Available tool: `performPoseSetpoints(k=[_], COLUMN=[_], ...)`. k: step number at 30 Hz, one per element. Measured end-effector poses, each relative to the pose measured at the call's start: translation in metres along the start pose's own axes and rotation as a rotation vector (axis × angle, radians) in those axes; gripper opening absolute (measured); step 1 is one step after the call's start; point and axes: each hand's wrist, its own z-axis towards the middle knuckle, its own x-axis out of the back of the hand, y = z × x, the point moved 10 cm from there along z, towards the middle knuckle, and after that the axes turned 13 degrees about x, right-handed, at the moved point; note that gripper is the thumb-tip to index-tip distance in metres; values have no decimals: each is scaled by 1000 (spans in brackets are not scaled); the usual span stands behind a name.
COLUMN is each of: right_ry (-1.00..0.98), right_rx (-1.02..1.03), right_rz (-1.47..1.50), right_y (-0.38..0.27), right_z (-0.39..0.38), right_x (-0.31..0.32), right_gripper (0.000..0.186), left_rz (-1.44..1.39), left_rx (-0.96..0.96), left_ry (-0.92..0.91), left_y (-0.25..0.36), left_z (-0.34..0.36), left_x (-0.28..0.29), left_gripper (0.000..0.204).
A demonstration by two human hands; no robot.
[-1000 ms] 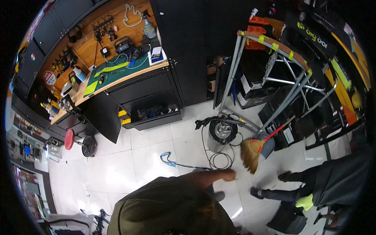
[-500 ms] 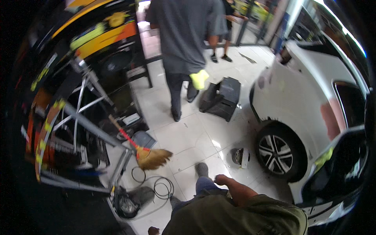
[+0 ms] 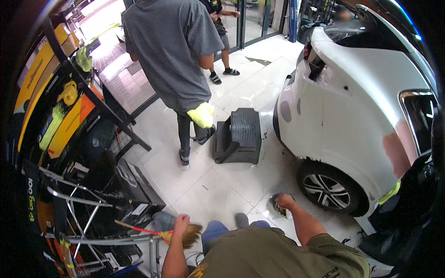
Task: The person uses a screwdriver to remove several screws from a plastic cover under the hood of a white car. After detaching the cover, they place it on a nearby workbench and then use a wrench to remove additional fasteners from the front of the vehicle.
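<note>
My left hand hangs at my left side with its fingers loosely curled, and nothing shows in it. In the picture it overlaps a straw broom with a red-bound handle. The broom appears to lie below the hand, beside a grey dustpan. My right hand is out in front on the right, fingers curled in with no object visible. Under it on the floor is a small round object, partly hidden by the hand. The wheel of a white car stands just right of that hand.
The white car body with patched paint fills the right. Ahead stands a black plastic step stool. A person in a grey shirt with a yellow cloth is beyond, another person farther back. Metal frames and a shelf rack line the left.
My view has shifted, bringing the stool closer. My left arm has swung up into view by the broom, and my right hand has moved right, over the round object. The grey-shirted person appears farther left.
</note>
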Motion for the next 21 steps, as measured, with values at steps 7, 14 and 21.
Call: performPoseSetpoints(k=[7,14,21], right_ry=[222,-166,589], right_rx=[-197,-172,-392], right_rz=[186,149,626], right_y=[27,53,21], right_z=[106,249,399], right_x=[117,43,384], right_gripper=[35,41,40], left_rz=[-225,78,174], left_rx=[-111,-243,-778], left_ry=[-85,-59,-77], left_y=[235,446,831], left_z=[145,333,389], left_x=[27,65,66], left_gripper=[21,26,60])
